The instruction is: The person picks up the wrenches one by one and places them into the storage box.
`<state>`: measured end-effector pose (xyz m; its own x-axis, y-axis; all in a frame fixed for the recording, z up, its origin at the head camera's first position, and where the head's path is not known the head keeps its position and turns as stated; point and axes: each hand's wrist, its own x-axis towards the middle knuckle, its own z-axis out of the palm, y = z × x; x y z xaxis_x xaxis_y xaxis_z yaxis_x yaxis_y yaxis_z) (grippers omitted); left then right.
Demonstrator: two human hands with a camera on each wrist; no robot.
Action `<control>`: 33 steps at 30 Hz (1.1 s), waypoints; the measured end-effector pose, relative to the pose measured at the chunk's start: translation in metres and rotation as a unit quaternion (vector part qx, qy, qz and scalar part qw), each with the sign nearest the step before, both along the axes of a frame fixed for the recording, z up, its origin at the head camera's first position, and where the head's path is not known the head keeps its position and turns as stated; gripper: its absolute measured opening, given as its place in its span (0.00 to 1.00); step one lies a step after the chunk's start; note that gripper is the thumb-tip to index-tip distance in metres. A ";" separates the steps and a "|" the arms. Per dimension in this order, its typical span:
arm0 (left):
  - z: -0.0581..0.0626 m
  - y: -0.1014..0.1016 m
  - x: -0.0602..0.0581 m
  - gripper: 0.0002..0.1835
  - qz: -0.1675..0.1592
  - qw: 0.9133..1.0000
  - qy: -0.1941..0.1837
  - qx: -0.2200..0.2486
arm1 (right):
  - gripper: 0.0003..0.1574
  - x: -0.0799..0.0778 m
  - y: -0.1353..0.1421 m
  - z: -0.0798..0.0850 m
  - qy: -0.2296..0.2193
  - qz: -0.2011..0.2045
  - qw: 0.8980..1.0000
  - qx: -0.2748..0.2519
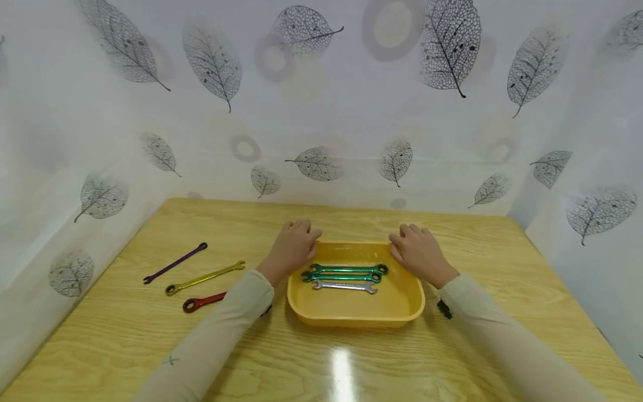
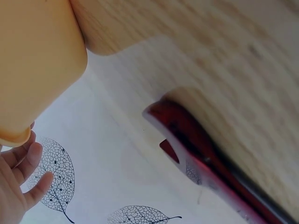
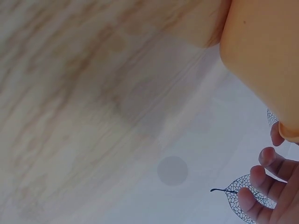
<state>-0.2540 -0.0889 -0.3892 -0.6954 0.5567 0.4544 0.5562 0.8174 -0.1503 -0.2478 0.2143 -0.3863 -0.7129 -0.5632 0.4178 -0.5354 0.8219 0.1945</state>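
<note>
A yellow plastic tray (image 1: 397, 304) stands on the table in the head view, with two green wrenches and a silver open-end wrench (image 1: 344, 286) inside. The upper green wrench (image 1: 351, 269) lies just behind the lower green wrench (image 1: 346, 277). My left hand (image 1: 296, 245) holds the tray's rim near its far left corner. At the far right corner my right hand (image 1: 419, 251) grips the same rim. Both wrist views show fingers at the rim, the other fingers loosely bent beside it; the left wrist view has the left hand (image 2: 21, 179), the right wrist view the right hand (image 3: 275, 186).
Left of the tray lie a purple wrench (image 1: 174, 263), a gold wrench (image 1: 205, 278) and a red wrench (image 1: 203, 302), partly hidden by my left sleeve. The wooden table (image 1: 281, 363) meets a leaf-patterned white curtain (image 1: 331, 117) behind and at both sides.
</note>
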 end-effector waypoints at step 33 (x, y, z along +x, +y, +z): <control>0.019 -0.002 0.000 0.13 -0.001 0.999 -0.017 -0.040 | 0.07 -0.001 -0.002 -0.001 0.001 0.002 1.000 0.010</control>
